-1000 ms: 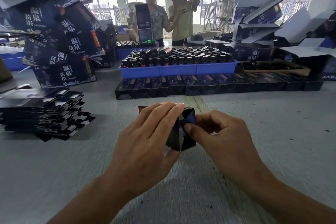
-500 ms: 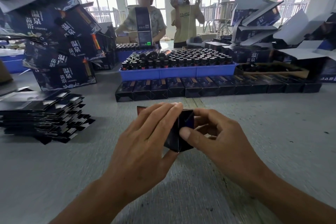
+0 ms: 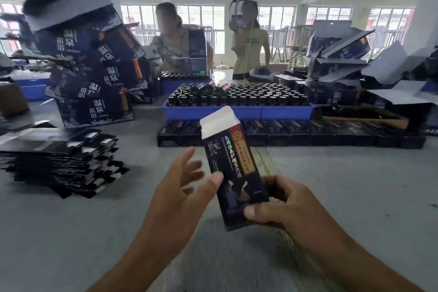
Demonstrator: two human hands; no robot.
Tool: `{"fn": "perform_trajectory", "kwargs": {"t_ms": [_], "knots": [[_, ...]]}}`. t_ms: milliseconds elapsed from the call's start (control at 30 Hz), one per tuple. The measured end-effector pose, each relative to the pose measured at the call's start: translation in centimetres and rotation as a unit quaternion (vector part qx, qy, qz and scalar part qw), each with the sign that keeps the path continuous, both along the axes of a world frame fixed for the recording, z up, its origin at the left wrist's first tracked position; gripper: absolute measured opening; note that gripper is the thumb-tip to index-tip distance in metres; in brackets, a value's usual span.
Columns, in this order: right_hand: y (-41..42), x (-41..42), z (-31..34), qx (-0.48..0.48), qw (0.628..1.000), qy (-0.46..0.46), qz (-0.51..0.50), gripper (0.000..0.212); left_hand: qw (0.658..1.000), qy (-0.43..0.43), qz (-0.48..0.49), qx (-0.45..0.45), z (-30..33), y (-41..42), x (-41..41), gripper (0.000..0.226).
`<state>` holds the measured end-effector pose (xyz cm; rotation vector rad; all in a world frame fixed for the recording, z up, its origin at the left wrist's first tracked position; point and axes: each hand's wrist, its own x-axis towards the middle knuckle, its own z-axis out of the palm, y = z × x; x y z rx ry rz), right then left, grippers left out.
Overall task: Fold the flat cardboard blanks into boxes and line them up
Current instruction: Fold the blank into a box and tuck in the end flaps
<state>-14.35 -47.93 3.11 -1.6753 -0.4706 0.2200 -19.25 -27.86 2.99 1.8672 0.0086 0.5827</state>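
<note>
1. Gripping the bottom end of the box [image 3: 233,173], the right hand [image 3: 282,206] has its thumb on the printed front and its fingers curled round the back. The left hand [image 3: 182,185] is spread wide and holds nothing; only its thumb tip touches the box's left edge.

2. Head view, the only one: the box is up in the air over the grey table [image 3: 355,185], tilted away, white top flap [image 3: 219,121] open. The row of finished boxes [image 3: 296,135] sits beyond it, in front of the blue tray [image 3: 237,112]. The flat blanks [image 3: 59,159] are stacked well off to the left.

3. Step, I'd guess: this one's folded up, bottom done, so it goes to the row next. That needs a reach forward and a square set-down beside the others.

4. Versus half a second ago: both hands were pinching the box end-on, down low. Now it's swung upright and the left hand has let go.
</note>
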Motion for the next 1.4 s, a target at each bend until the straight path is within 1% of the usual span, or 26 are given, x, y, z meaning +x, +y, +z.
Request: {"fn": "perform_trajectory", "kwargs": {"t_ms": [33,67,133,200,300,367,433,467,600,700,800,900,1000,1100,1267,1400], "knots": [[0.1,-0.1,0.0,-0.021,1.000,-0.010,0.008,0.052,0.998,0.013,-0.034,-0.055,0.1,0.1,0.1,0.066],[0.2,-0.2,-0.1,-0.045,0.999,-0.019,0.014,0.053,0.994,0.017,-0.064,-0.087,0.2,0.3,0.2,0.061],[0.3,-0.3,-0.2,-0.090,0.995,-0.032,0.019,0.056,0.989,0.017,-0.094,-0.111,0.4,0.5,0.2,0.046],[0.4,-0.5,-0.4,-0.110,0.993,-0.045,0.014,0.053,0.987,0.012,-0.098,-0.126,0.5,0.6,0.1,0.038],[0.4,-0.4,-0.2,-0.084,0.994,-0.065,-0.013,0.042,0.986,-0.003,-0.085,-0.140,0.7,0.7,-0.1,0.036],[0.2,-0.4,0.3,-0.036,0.996,-0.076,-0.038,0.046,0.986,-0.022,-0.079,-0.146,0.7,0.6,-0.3,0.043],[0.0,-0.4,0.8,0.016,0.995,-0.085,-0.049,0.050,0.987,-0.035,-0.080,-0.134,0.5,0.4,-0.4,0.049],[-0.1,-0.4,0.9,0.032,0.994,-0.087,-0.052,0.049,0.989,-0.040,-0.081,-0.121,0.5,0.1,-0.4,0.049],[-0.3,-0.3,0.9,0.062,0.993,-0.084,-0.048,0.025,0.990,-0.068,-0.087,-0.084,0.1,-0.5,-0.6,0.044],[-0.3,-0.4,1.0,0.075,0.993,-0.084,-0.039,0.023,0.991,-0.076,-0.087,-0.067,-0.1,-0.4,-0.5,0.047],[-0.2,-0.7,1.4,0.097,0.990,-0.100,-0.033,0.023,0.990,-0.085,-0.089,-0.069,-0.2,-0.4,-0.6,0.049],[-0.3,-1.1,1.7,0.098,0.986,-0.134,-0.028,0.031,0.990,-0.099,-0.090,-0.053,-0.2,-0.6,-0.8,0.049],[-0.3,-1.3,1.7,0.086,0.982,-0.167,-0.019,0.039,0.990,-0.108,-0.088,-0.019,-0.1,-0.7,-1.0,0.048],[-0.3,-1.3,1.7,0.059,0.981,-0.186,-0.014,0.043,0.992,-0.095,-0.082,-0.003,0.0,-0.5,-1.2,0.041],[-0.4,-1.4,1.6,0.030,0.979,-0.202,-0.008,0.036,0.991,-0.094,-0.091,0.014,0.1,-0.2,-1.1,0.034],[-0.2,-1.5,1.7,0.038,0.977,-0.209,-0.017,0.031,0.989,-0.127,-0.064,0.044,0.3,-0.4,-1.1,0.023]]}}
